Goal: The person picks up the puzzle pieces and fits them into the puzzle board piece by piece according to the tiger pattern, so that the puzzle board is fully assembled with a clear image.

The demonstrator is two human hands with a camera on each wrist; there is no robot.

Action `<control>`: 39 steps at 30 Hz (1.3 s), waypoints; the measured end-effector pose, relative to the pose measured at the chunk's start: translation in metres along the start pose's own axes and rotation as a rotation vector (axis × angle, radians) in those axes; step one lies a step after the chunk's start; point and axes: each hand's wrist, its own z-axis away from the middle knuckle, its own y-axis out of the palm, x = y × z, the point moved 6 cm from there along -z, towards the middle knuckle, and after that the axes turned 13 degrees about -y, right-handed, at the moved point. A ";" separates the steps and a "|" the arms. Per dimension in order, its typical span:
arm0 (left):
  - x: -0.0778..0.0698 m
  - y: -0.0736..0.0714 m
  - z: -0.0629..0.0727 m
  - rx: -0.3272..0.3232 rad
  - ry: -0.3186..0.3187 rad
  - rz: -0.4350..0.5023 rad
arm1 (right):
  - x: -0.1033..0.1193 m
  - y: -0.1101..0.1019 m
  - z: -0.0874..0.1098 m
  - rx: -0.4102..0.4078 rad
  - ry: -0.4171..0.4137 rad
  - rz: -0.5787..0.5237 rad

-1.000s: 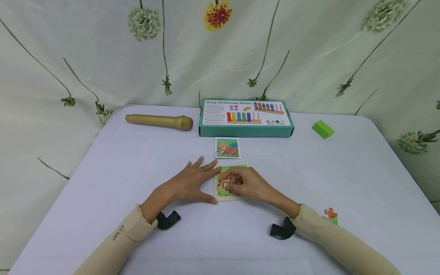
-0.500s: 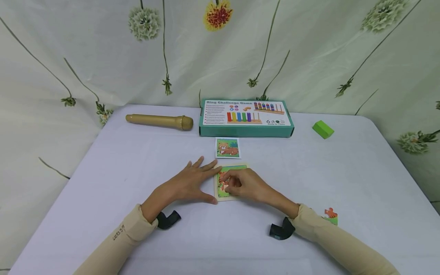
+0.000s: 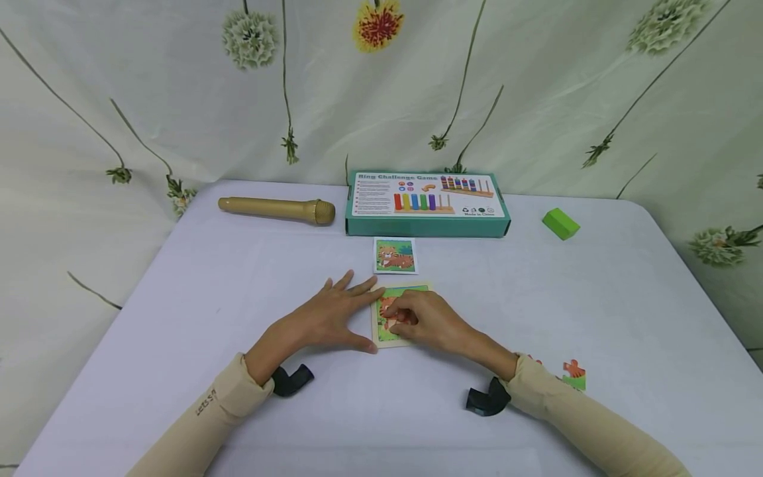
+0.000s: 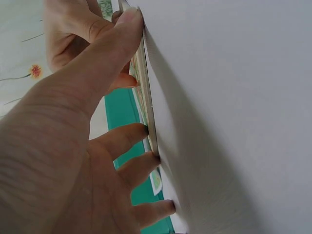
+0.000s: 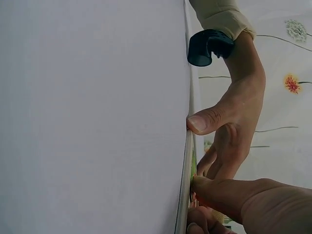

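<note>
A small jigsaw puzzle with a tiger picture [image 3: 386, 333] lies in a pale wooden tray [image 3: 390, 344] at mid-table. Spread wide, my left hand [image 3: 324, 321] steadies the tray's left side, thumb at the near corner and fingertips along its edge. The left wrist view shows that thumb [image 4: 114, 41] against the tray's rim. Over the puzzle, my right hand [image 3: 434, 320] pinches a puzzle piece low on the picture with curled fingers, covering its right part. In the right wrist view the right thumb [image 5: 219, 192] presses at the picture's surface.
A tiger picture card [image 3: 395, 256] lies just beyond the tray. Behind it stands a teal game box [image 3: 426, 225], with a gold toy microphone [image 3: 277, 209] to its left and a green block [image 3: 560, 224] to its right. Loose puzzle pieces [image 3: 575, 375] lie by the right sleeve.
The pieces at the picture's lower left have shifted slightly within the tray under my right fingers. My right forearm has moved slightly, showing more of the loose pieces. My left hand stays put.
</note>
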 end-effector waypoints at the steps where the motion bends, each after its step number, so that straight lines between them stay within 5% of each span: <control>1: 0.000 0.000 0.000 0.000 0.001 0.000 | 0.000 0.000 0.000 0.001 -0.001 0.003; 39: 0.000 0.001 -0.001 0.004 -0.002 -0.005 | -0.003 0.001 0.004 -0.014 0.019 -0.058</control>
